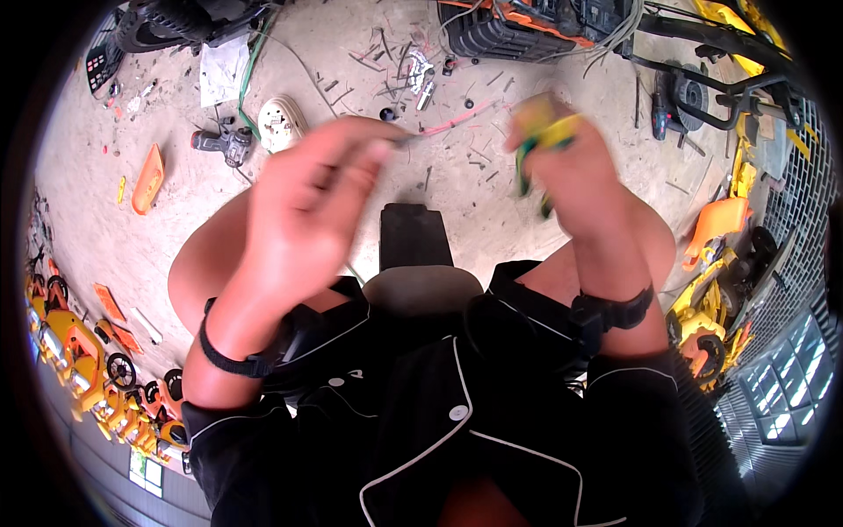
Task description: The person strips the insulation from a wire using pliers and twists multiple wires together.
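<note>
My left hand (312,198) is raised at centre-left, its fingertips pinched on a thin wire (458,119), pinkish red with a dark end, that stretches toward my right hand. My right hand (575,167) is closed on a yellow and green hand tool (549,136), which looks like pliers or wire cutters; motion blurs it, so I cannot tell whether its jaws touch the wire. Both hands are above my lap, over the concrete floor (448,171).
Cordless power tools (224,142) lie near a white clog (281,123), with another drill (660,112) at right. Scraps, an orange panel (149,176), a black and orange case (492,31), a dark frame (711,83) and several yellow vehicles (88,360) surround me.
</note>
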Tool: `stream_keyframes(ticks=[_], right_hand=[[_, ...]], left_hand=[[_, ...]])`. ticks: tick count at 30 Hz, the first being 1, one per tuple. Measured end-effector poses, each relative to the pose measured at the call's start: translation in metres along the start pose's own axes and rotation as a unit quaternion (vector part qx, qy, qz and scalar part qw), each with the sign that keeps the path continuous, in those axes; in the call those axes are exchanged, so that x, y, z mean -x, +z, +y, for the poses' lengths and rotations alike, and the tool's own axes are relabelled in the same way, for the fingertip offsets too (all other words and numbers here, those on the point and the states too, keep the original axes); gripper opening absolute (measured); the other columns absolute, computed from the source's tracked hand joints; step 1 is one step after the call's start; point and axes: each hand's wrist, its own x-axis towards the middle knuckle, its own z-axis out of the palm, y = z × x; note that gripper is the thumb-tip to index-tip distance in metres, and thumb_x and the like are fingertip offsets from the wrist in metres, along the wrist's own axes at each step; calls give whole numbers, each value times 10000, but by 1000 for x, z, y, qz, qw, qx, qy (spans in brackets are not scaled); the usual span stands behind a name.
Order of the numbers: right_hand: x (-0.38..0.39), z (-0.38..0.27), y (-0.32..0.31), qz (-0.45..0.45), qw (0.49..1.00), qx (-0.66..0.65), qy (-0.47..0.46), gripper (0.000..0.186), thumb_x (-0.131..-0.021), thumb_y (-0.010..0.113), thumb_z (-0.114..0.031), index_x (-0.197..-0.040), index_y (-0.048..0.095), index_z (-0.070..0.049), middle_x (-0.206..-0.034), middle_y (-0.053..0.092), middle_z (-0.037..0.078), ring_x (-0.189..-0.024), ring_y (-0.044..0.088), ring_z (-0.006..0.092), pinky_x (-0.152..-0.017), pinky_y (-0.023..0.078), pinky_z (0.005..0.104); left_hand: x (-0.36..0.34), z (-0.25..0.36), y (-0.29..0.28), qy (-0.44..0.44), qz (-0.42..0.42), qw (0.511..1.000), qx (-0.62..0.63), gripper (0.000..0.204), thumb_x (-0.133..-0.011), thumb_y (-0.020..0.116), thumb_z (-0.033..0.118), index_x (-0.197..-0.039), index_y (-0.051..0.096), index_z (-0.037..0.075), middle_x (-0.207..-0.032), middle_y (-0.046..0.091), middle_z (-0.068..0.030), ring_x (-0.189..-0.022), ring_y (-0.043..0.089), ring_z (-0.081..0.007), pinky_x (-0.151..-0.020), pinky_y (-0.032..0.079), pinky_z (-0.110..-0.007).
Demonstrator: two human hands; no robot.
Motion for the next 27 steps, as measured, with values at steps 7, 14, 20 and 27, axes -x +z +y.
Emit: stream_keyframes(ticks=[7,14,20,27], right_hand=[[-16,-32,-94,253,946,168,-109,285,-760,467,66,-1001,578,-38,-960,607,60,-828,575,149,-696,427,247],[3,3,13,-130,956,259,43,488,-837,578,74,-1314,543,-24,-1177,646,92,-1000,619,169,-828,522,298],[8,-8,32,-168,962,211,34,469,-857,502,66,-1317,532,-26,-1218,635,110,-1016,624,176,-848,530,305],[11,-5,32,-174,965,195,0,465,-855,494,50,-1312,527,-22,-1209,632,124,-1022,622,181,-858,531,316]], left_hand=[[-2,-28,-26,-121,85,976,159,206,-1028,560,137,-1136,652,-13,-732,462,75,-635,384,-6,-556,305,-183],[-23,-2,1,-134,45,966,218,204,-1021,578,143,-1160,642,7,-724,444,100,-643,347,3,-556,271,-178],[-26,7,19,-85,7,980,180,235,-1021,574,161,-1190,639,10,-682,423,98,-588,328,3,-512,246,-191],[-27,13,28,-64,-8,992,109,229,-1010,600,163,-1174,654,14,-647,397,117,-595,298,0,-523,238,-199]])
